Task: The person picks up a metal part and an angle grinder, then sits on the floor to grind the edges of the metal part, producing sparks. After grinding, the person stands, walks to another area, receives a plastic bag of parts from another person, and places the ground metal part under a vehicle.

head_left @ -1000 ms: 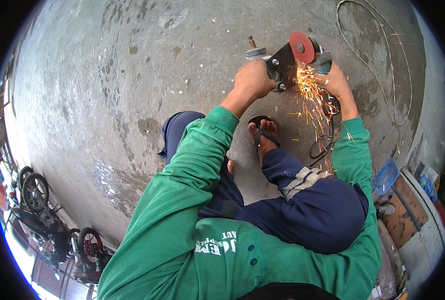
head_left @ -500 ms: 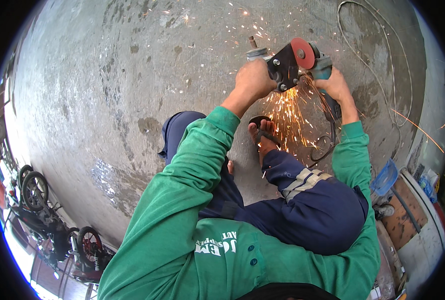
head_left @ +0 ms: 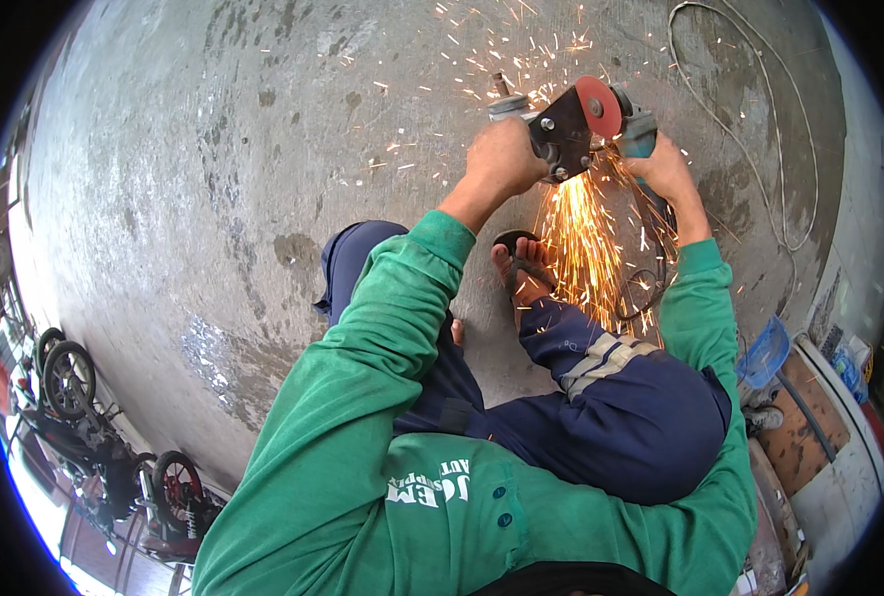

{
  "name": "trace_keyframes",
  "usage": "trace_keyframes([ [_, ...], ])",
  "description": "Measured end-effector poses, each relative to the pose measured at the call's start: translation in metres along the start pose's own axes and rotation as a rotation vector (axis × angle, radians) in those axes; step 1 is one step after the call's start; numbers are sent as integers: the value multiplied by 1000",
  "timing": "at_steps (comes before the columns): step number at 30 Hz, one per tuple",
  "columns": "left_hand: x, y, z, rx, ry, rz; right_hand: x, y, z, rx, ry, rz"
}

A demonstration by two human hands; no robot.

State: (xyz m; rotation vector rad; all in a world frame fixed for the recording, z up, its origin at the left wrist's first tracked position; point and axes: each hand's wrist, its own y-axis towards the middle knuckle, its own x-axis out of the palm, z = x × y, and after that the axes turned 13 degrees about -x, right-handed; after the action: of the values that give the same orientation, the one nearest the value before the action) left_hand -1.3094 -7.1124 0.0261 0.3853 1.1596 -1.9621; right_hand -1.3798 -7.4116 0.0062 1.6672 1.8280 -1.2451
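My right hand point(head_left: 664, 167) is wrapped round the body of a teal and grey angle grinder point(head_left: 640, 135). The grinder's red disc point(head_left: 598, 106) stands beside a black metal bracket point(head_left: 563, 127) with bolts through it. My left hand point(head_left: 502, 159) grips this bracket piece at its left end; a round grey metal part with a short rod point(head_left: 508, 103) sticks out beyond the fingers. Bright sparks point(head_left: 583, 238) pour from the disc's lower side toward my sandalled foot point(head_left: 527, 263). Exactly where the disc meets the metal is hidden.
A black power cord point(head_left: 657, 253) hangs below the grinder, close to my foot and leg. A pale cable point(head_left: 782, 149) loops on the concrete floor point(head_left: 263, 139). Parked motorcycles point(head_left: 89, 427) stand at left. At right are a blue plastic container point(head_left: 764, 354) and a worn panel point(head_left: 809, 437).
The spray of sparks has grown denser and brighter below the disc, and more sparks fly above it. My hands, the grinder and the bracket have barely moved.
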Motion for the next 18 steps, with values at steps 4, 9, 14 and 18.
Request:
trace_keyframes([
  [4,-3,2,-4,-27,25,-3,2,6,-16,-44,49,-22],
  [9,-3,0,-1,-34,53,14,-3,9,-27,-78,149,22],
  [14,-5,3,-4,-61,37,-8,1,17,-34,-36,70,57],
  [18,-2,-4,6,-39,-6,-56,-5,11,3,-44,28,64],
])
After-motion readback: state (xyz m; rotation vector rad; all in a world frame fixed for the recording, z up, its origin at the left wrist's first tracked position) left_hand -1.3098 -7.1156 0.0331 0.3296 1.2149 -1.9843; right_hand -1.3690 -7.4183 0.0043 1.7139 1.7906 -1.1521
